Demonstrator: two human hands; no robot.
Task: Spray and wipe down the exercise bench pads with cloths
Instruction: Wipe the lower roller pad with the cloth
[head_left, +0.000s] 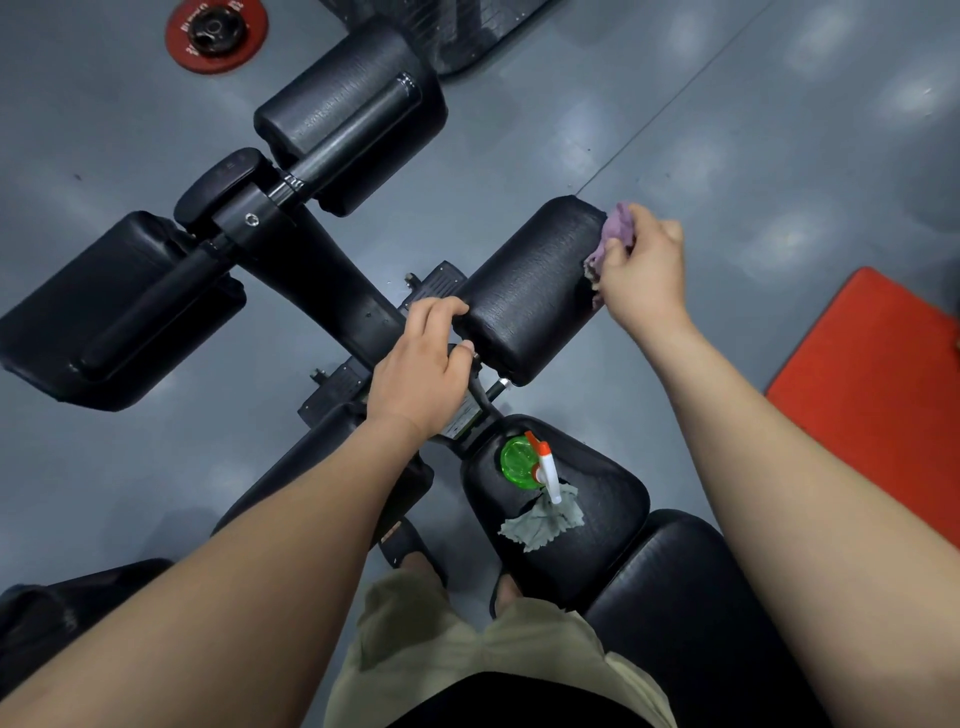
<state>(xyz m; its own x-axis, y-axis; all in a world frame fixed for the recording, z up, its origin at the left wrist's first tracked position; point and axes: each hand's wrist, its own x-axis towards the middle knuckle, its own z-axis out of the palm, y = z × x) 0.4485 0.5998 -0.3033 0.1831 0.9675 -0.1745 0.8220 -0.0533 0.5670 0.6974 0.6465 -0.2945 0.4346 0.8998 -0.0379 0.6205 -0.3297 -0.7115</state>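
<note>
Purple cloth (613, 239) against black pad (530, 291)

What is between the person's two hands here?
In the head view, a black roller pad lies between them. The left hand grips its near end, and the right hand presses a purple cloth against its far end.

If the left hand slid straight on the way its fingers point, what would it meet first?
The left hand points up and to the right, and its fingertips already touch the near end of the roller pad that the right hand wipes with the purple cloth. That pad comes first.
</note>
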